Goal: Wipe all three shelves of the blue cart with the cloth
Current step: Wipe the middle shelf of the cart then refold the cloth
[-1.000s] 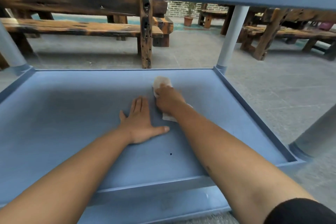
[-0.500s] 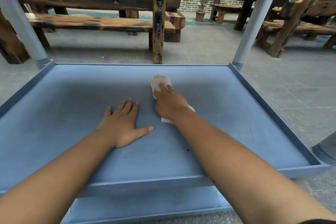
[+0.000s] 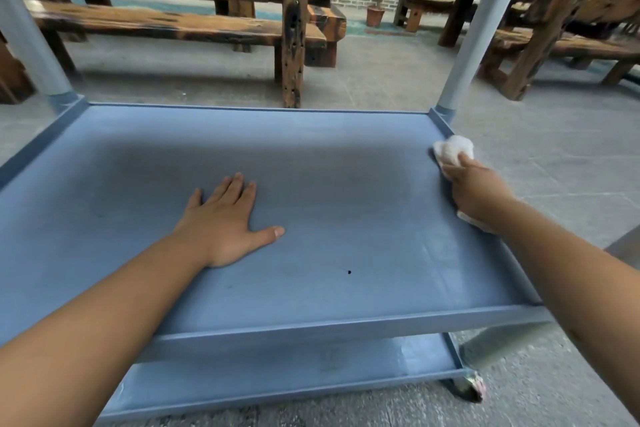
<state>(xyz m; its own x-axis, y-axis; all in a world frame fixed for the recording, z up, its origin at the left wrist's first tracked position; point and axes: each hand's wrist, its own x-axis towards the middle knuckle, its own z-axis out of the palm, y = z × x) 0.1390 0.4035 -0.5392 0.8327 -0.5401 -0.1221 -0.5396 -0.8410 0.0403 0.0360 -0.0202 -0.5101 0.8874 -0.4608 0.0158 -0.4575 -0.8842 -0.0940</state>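
The cloth (image 3: 452,152), white, sits bunched in the right hand (image 3: 476,189), pressed at the middle shelf's (image 3: 346,184) right rim; fingers curl around it, hiding much. The left hand (image 3: 225,218) lies flat, fingers straight, mid-shelf. The top shelf is cut off.

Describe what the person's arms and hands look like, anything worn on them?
Both forearms are bare, with no sleeve showing in this view. The left hand and the right hand wear no gloves. No rings, watch or bracelet can be seen on either. The left thumbnail is short and unpainted.
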